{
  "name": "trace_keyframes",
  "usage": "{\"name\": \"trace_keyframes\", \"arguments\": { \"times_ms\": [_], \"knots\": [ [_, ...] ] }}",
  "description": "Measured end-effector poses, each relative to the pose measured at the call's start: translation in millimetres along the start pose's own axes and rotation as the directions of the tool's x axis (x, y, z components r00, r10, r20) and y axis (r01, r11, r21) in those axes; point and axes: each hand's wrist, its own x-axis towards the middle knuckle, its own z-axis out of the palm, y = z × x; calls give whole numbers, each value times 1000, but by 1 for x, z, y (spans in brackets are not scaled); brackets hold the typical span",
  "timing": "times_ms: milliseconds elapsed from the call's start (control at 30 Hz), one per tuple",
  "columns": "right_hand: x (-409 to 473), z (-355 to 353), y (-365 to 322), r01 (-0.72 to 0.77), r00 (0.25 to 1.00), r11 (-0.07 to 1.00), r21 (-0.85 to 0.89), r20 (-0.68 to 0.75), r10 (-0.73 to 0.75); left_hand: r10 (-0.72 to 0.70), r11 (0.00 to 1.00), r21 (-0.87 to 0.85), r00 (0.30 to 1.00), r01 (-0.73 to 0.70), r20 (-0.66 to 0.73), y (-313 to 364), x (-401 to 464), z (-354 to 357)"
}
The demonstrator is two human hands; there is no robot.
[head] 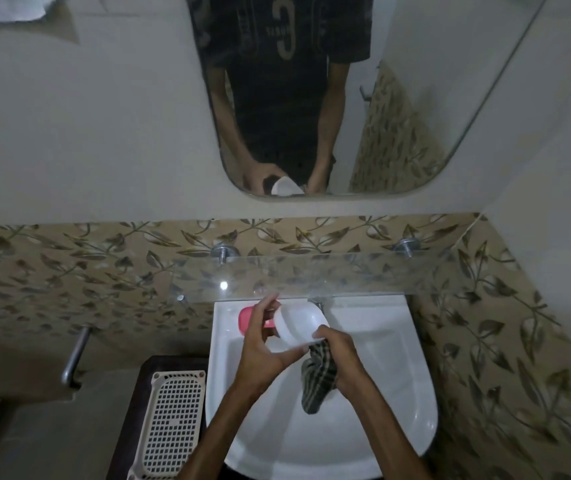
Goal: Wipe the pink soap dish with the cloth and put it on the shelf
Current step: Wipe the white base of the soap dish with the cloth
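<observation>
The only writing in view is on the dark T-shirt reflected in the mirror, where a large pale letter-like shape shows but cannot be read for sure.

The soap dish is held above the far part of the white washbasin, just near of the glass shelf. Its white, rounded-oblong tray faces up and toward the camera, tilted, with its long axis running from far left to near right. A pink part shows behind it on the left, partly hidden by the left hand. That hand's fingers are curled round the far-left end of the dish, with the thumb along its near edge.

The right hand is clenched on a dark checked cloth, pressing a fold against the dish's near-right rim; the rest of the cloth hangs down into the basin.

A cream perforated tray lies on the dark counter to the left of the basin.
</observation>
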Motion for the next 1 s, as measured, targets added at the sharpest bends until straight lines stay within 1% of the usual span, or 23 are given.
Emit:
{"name": "trace_keyframes", "arguments": {
  "times_ms": [33, 67, 100, 133, 167, 200, 233, 300, 333, 367, 433, 500, 533, 600, 667, 733, 767, 800, 833, 900, 933, 967, 1000],
  "knots": [
    [-5, -2, -5, -1, 999, 1000, 23, 36, 0, -45, 995, -93, 999, 46, 15, 7, 0, 3],
    [-10, -4, -9, 4, 997, 999, 42, 77, -8, -101, 965, -239, 994, 109, 43, 15, -1, 5],
    [-14, -6, -12, 21, 993, 998, 60, 117, -28, -173, 886, -421, 981, 192, 83, 24, -1, 8],
    [-18, -8, -15, 47, 987, 996, 73, 150, -58, -247, 735, -616, 958, 284, 148, 32, -2, 10],
    [-22, -11, -18, 81, 980, 994, 74, 173, -93, -302, 566, -748, 931, 347, 204, 39, -3, 12],
    [-26, -14, -21, 121, 972, 991, 58, 198, -130, -351, 437, -810, 903, 392, 248, 45, -4, 14],
    [-29, -16, -24, 162, 961, 986, 28, 224, -164, -395, 367, -826, 875, 428, 278, 49, -5, 16],
    [-34, -19, -29, 242, 939, 969, -43, 264, -222, -459, 311, -843, 846, 439, 271, 56, -9, 24],
    [-36, -20, -30, 274, 932, 959, -67, 264, -248, -468, 289, -859, 845, 422, 257, 59, -11, 28],
    [-38, -22, -33, 298, 930, 951, -82, 251, -270, -454, 276, -875, 856, 398, 247, 64, -14, 32],
    [-41, -24, -38, 328, 927, 940, -94, 222, -302, -374, 272, -893, 894, 359, 246, 72, -18, 36],
    [-45, -26, -40, 369, 917, 923, -113, 208, -341, -283, 309, -888, 924, 341, 257, 79, -19, 37],
    [-48, -26, -40, 393, 910, 910, -132, 199, -364, -268, 337, -878, 929, 339, 255, 81, -20, 38],
    [-56, -27, -41, 450, 891, 874, -184, 159, -425, -285, 362, -869, 928, 338, 242, 88, -21, 41],
    [-63, -29, -41, 516, 853, 825, -230, 47, -520, -327, 340, -889, 925, 307, 194, 93, -22, 44],
    [-74, -31, -44, 570, 790, 788, -231, -109, -603, -365, 301, -919, 921, 254, 135, 97, -21, 45],
    [-79, -33, -46, 603, 755, 768, -217, -155, -637, -377, 292, -926, 919, 240, 119, 100, -20, 46],
    [-86, -33, -50, 646, 718, 738, -193, -172, -674, -388, 297, -925, 915, 236, 109, 102, -20, 46],
    [-93, -33, -53, 694, 677, 697, -180, -165, -717, -399, 310, -920, 911, 239, 102, 104, -19, 46],
    [-103, -29, -60, 785, 586, 594, -174, -102, -804, -413, 343, -899, 904, 272, 116, 109, -20, 49],
    [-107, -26, -63, 807, 558, 559, -187, -66, -827, -407, 363, -884, 904, 295, 134, 112, -20, 51],
    [-108, -23, -65, 808, 553, 546, -220, -37, -833, -392, 381, -871, 908, 309, 150, 117, -21, 53],
    [-109, -19, -66, 793, 563, 545, -273, -14, -826, -374, 398, -860, 913, 319, 165, 122, -22, 56]
  ]
}}
